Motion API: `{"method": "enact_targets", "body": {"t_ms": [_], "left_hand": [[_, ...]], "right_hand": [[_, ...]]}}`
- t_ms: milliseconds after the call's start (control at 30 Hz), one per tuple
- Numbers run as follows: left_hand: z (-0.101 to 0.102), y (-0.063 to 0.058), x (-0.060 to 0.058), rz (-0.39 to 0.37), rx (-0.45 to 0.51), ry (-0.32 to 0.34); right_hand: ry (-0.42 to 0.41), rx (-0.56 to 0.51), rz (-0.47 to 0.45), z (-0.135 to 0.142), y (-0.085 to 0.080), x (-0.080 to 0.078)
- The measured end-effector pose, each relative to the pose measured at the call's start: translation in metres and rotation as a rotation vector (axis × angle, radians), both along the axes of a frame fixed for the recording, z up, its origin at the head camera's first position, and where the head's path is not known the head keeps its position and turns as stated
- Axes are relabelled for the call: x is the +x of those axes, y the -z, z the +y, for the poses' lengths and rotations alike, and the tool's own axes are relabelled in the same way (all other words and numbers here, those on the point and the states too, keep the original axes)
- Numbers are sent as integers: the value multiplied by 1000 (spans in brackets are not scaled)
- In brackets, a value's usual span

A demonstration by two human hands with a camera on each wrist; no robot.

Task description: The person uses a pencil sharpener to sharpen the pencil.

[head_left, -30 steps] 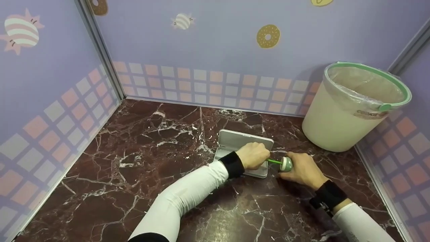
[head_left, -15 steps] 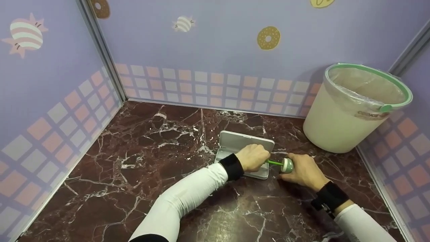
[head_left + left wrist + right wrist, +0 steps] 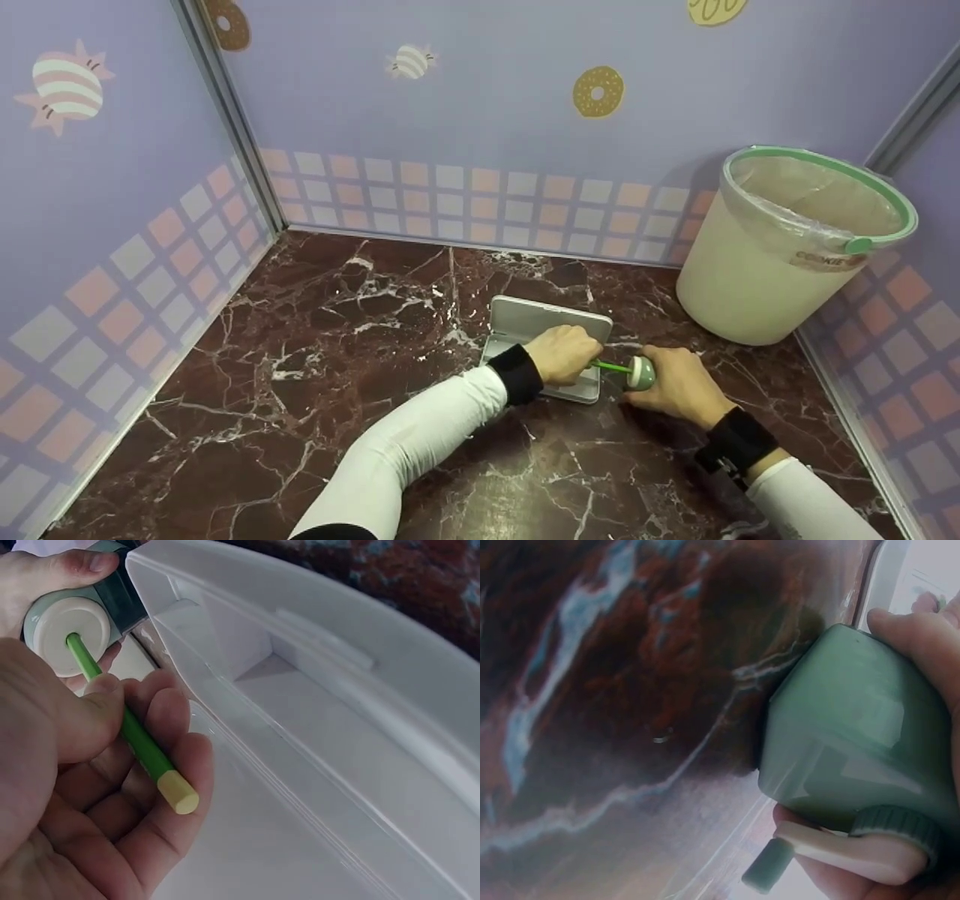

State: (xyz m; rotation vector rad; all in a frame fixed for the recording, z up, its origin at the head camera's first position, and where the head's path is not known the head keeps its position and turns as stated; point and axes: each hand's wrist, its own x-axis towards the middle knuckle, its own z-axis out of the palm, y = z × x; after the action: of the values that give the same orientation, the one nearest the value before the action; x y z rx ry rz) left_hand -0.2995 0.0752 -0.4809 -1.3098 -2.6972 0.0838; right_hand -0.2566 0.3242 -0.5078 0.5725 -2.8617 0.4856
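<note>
A green pencil [image 3: 139,741] with a yellow end is pinched between the thumb and fingers of my left hand [image 3: 562,355]. Its other end sits in the hole of a green and cream hand-crank pencil sharpener [image 3: 643,373]. My right hand [image 3: 679,382] grips the sharpener's body from the right. In the right wrist view, the sharpener's cream crank arm [image 3: 847,849] and its green knob [image 3: 769,866] show low in the picture. Beneath my left hand lies a white pencil case [image 3: 525,319], lid raised; my hand hides part of its inside.
At the back right, against the walls, stands a cream bin [image 3: 742,277] with a green rim and a clear liner. The dark red marbled tabletop [image 3: 247,390] carries small white specks left of the case. Purple walls [image 3: 495,97] enclose it.
The head view has tilted slightly upward, so everything appears a little lower. Both hands, the pencil and the sharpener keep nearly the same arrangement.
</note>
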Motion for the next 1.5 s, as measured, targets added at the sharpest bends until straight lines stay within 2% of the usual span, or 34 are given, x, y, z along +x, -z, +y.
{"method": "enact_targets", "body": {"t_ms": [233,500,767,1067,1333,1500], "left_hand": [[-5,-3,2,17,-33,6],[-10,-1,5,11,-23,-27],[-30,-4,4,-35,13,-35],[-56,-2,2,-93,43,-98],[-71,-4,3,-73,104,-103],[-78,-4,4,-106,150,-118]], "right_hand": [[-8,-8,-2,-3,-1,-2],[-9,-13,-11,-3,2,0],[15,-1,-13,6,3,6],[6,-19,-28,3,5,4],[3,-26,-18,1,1,3],[1,-22,-9,-1,-1,3]]}}
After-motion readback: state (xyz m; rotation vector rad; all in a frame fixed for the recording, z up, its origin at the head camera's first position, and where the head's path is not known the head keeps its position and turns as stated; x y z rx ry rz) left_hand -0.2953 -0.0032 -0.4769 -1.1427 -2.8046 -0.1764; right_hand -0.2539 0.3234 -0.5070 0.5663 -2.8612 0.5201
